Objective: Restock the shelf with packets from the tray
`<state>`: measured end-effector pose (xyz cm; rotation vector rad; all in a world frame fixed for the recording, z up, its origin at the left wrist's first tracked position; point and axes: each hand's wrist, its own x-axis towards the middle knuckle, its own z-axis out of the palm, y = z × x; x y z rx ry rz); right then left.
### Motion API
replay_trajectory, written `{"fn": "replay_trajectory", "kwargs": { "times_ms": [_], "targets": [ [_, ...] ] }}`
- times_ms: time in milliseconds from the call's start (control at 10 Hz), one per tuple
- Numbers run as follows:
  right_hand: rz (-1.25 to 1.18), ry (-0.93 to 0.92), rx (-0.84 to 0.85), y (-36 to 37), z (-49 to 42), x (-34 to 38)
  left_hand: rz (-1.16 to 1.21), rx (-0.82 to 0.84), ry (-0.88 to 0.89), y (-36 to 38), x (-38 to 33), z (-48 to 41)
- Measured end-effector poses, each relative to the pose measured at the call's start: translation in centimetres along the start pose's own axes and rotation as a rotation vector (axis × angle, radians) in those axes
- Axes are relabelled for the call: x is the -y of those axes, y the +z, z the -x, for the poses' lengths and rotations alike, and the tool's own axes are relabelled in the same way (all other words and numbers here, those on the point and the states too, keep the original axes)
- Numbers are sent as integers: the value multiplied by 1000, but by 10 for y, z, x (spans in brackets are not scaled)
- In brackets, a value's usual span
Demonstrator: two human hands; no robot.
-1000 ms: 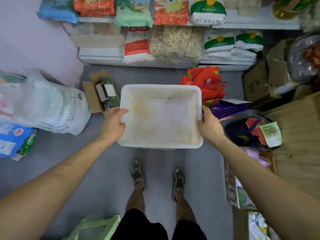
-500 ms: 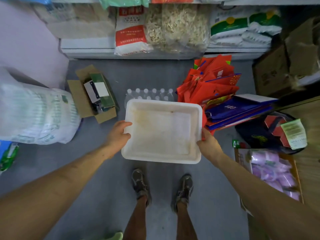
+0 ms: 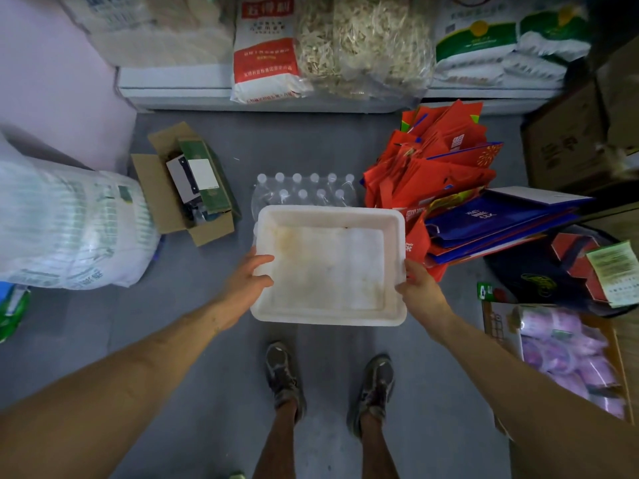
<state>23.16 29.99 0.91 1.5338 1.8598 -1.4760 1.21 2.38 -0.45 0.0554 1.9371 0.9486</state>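
Holds a white tray [image 3: 330, 216] by its two short sides, out in front of the body and above a pair of grey shoes [image 3: 281, 375] planted on the grey floor [image 3: 103, 323]. Grips the left side with the left hand [image 3: 247, 285], thumb hooked over the rim into the tray, other fingers curled round the edge and mostly hidden below. Pinches the right rim with the right hand [image 3: 420, 293], thumb lying on top of the lip, remaining fingers tucked underneath out of sight. Keeps the tray roughly level, showing only its bare, faintly stained bottom. Covers the near part of a shrink-wrapped pack of water bottles [image 3: 304, 188] with the tray's far end; hard to tell whether resting on that pack or held above it. Just right of the tray, a heap of red paper bags [image 3: 432, 167] and flat blue bags [image 3: 491, 219]. Left of it, an open cardboard box [image 3: 166, 202] and, further left, a big white sack [image 3: 69, 223]. Beyond the bottles, along the top of the view, a low white shelf [image 3: 179, 83] loaded with a red-and-white packet [image 3: 264, 53], a clear bag of pale dried strips [image 3: 363, 46] and green-and-white sacks [image 3: 484, 46]. Lower right, a carton of purple packets [image 3: 570, 350]
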Motion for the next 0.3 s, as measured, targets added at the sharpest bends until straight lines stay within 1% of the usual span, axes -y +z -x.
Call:
{"fn": "replay_trajectory", "kwargs": {
  "times_ms": [100,200,300],
  "targets": [
    [-11,5,30,2,6,-8,-19,-11,26,3,2,3],
    [-57,-32,-16,-2,28,-3,-25,-24,49,3,-2,13],
    [-101,-97,-77,-8,74,3,-80,-64,106,11,7,50]
  ]
}}
